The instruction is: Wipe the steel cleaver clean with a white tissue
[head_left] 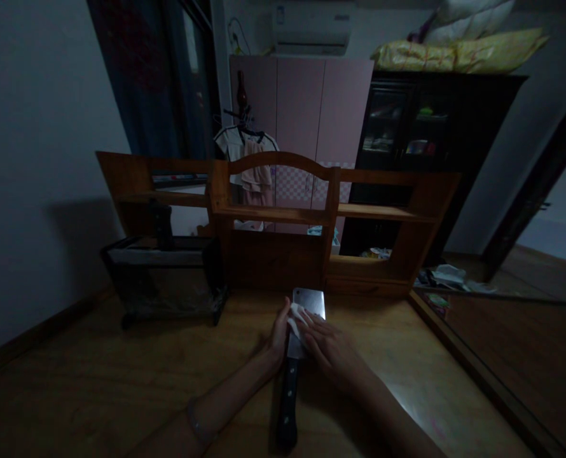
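Note:
A cleaver (310,297) with a broad metal blade lies lengthwise before me, its black riveted handle (289,404) toward me. My left hand (278,338) grips the blade's left side near the handle, thumb up along the edge; its other fingers are mostly hidden behind the blade. A white tissue or cloth (298,313) is pressed onto the blade's face under the fingers of my right hand (329,346). Those fingers lie together, slanting across the blade, and hold the cloth there. The dim light leaves unclear whether the blade touches the table.
The wooden tabletop (207,375) has a wooden shelf rack (278,216) along its back. At the left stands a dark knife holder (163,280) with a black-handled knife (161,222) in it. A raised wooden edge (459,343) runs along the table's right side.

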The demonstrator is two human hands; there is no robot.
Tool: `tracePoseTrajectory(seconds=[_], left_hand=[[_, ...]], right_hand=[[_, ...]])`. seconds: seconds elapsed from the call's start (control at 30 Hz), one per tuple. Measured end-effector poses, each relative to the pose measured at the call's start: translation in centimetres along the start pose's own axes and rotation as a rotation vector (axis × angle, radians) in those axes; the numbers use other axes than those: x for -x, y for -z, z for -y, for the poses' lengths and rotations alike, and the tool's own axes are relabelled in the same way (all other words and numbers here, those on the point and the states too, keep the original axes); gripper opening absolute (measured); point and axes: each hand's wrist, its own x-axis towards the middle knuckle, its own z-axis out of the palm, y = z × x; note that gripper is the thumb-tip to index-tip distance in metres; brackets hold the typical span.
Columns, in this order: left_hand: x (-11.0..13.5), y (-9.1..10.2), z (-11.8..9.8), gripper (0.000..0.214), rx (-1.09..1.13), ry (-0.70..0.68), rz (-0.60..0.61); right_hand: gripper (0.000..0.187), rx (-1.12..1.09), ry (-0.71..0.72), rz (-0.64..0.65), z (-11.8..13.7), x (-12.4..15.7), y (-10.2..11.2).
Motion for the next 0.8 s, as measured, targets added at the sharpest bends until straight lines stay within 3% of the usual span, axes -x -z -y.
tracePoseTrajectory(seconds=[0.2,0.3,0.63,0.8], left_hand=[[0.3,-1.5,-0.5,0.065,0.059,0.016,0.109],[0.4,-1.5,-0.5,0.062,0.050,0.007,0.115],[-0.9,2.2,0.7,0.053,-0.077,-0.079,-0.086],[-0.9,2.0,0.7,0.055,-0.046,-0.047,-0.039]], right_hand=[[0.045,0.133,-0.135,-0.114,-2.4,0.1,-1.3],[0.046,0.135,-0.107,-0.115,-2.6,0.1,-1.4],[0.049,-0.029,0.065,0.043,0.6,0.0,-0.6],[0.049,-0.017,0.081,0.033,0.6,-0.1,-0.2]])
